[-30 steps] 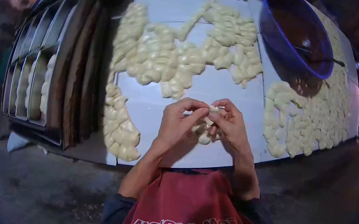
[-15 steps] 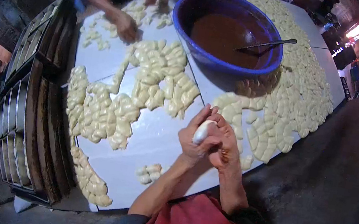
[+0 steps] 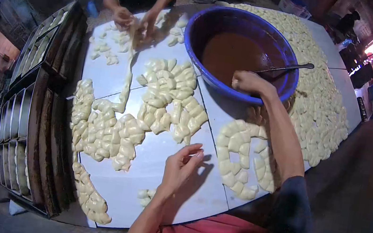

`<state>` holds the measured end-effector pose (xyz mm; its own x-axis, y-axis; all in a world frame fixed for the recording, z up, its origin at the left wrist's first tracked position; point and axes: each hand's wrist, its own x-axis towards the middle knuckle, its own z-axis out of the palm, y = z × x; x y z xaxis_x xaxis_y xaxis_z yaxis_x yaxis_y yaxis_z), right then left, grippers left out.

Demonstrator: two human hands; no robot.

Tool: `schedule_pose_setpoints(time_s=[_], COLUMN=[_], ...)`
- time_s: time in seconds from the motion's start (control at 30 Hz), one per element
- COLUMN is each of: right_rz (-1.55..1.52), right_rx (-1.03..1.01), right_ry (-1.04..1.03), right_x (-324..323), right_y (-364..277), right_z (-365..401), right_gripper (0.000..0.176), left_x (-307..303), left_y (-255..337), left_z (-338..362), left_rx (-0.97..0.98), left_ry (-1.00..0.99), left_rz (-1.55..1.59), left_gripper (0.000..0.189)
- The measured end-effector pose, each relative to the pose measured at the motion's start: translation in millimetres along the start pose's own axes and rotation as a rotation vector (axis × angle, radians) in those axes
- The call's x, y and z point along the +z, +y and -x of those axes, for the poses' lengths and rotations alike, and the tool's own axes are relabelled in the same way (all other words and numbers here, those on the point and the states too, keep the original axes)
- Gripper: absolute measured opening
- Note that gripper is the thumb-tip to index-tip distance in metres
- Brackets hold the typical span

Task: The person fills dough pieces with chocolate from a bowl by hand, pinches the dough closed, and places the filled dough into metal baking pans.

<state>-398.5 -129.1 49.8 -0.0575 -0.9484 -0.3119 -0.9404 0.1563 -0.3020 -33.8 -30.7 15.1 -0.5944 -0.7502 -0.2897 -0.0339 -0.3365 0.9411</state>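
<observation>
My right hand is over the near side of the blue basin, its fingers curled inward above the brown contents; what they hold, if anything, is hidden. A spoon or ladle handle rests across the basin's right side, behind that hand. Above the white tabletop my left hand hovers with fingers bent and thumb near the index finger, nothing visible in it. Pale dough pieces lie in joined clusters beyond it, and a small dough clump sits beside my left forearm.
Across the table, a co-worker's hands handle a long dough strip. Stacked trays with compartments stand along the left edge. Many dough pieces cover the right side, and a curved dough group lies below the basin.
My hands have separated: the right moved up to the basin, the left moved slightly left and down. The white piece between them is no longer visible. The co-worker's hands now lift a dough strip.
</observation>
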Motion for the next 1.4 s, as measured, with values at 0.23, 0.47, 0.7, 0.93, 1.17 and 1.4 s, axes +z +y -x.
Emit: schedule_pose_setpoints(time_s=[0.23, 0.47, 0.7, 0.93, 1.17, 1.4], right_rz=[-0.365, -1.468, -1.849, -1.309, -0.729, -1.39], right_rx=[-0.034, -0.106, -0.066, -0.229, -0.259, -0.067], right_ry=[-0.023, 0.365, 0.302, 0.346, 0.705, 0.23], right_x=[-6.4, -19.0, 83.3, 144.3, 181.8, 169.9], right_y=[-9.8, -98.3, -188.5, -240.1, -287.8, -297.7], right_z=[9.5, 69.3, 101.0, 129.7, 124.9, 131.0], right_gripper=[0.027, 0.017, 0.017, 0.051, 0.024, 0.032], left_x=[-10.6, 6.2, 3.3, -68.9, -81.0, -118.9], left_y=[5.2, 17.7, 28.4, 1.8, 5.3, 25.7], left_z=[10.0, -22.2, -17.0, 25.3, 49.7, 51.6], left_rx=[-0.023, 0.058, 0.009, -0.017, 0.11, -0.024], left_ry=[0.001, -0.125, -0.02, 0.352, 0.385, 0.222], left_rz=[-0.076, -0.004, 0.635, 0.522, 0.316, 0.196], left_gripper=[0.037, 0.04, 0.05, 0.027, 0.039, 0.032])
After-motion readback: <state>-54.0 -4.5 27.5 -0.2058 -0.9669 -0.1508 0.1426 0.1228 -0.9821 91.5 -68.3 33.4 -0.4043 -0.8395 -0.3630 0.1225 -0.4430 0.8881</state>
